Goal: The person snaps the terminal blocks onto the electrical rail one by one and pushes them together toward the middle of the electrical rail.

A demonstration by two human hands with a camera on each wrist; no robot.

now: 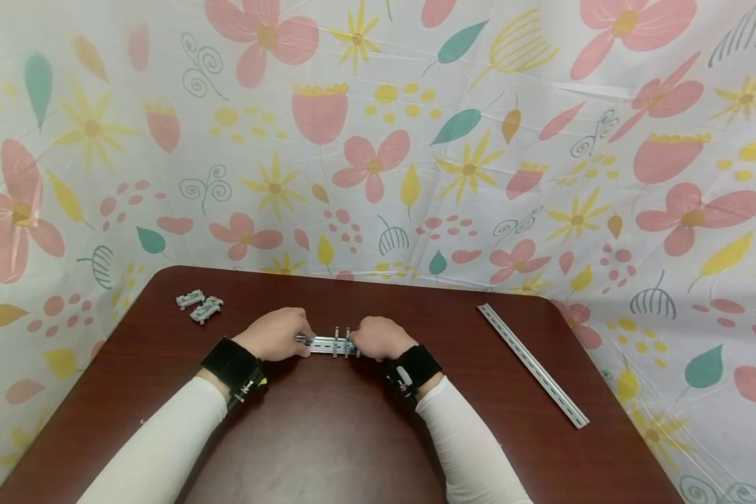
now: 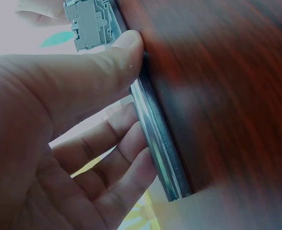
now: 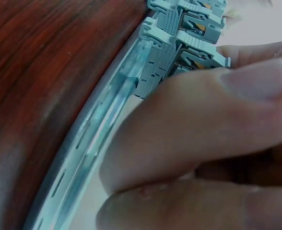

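Note:
A short slotted metal DIN rail [image 1: 321, 344] lies between both hands, with grey terminal blocks [image 1: 337, 341] standing across it near its right half. My left hand [image 1: 276, 336] pinches the rail's left part; in the left wrist view the thumb presses one side and fingertips touch the other. Over the rail's right part, my right hand [image 1: 383, 339] has curled fingers. The right wrist view shows a terminal block [image 3: 155, 67] on the rail, held at those fingers, with a second block just beyond. The curled fingers hide part of the nearer block and the contact.
Two loose terminal blocks [image 1: 206, 309] lie at the table's back left. A long slotted rail [image 1: 532, 364] lies slanted on the right. The dark brown table [image 1: 315, 434] has rounded far corners, with a flower-patterned cloth [image 1: 378, 161] hanging behind it.

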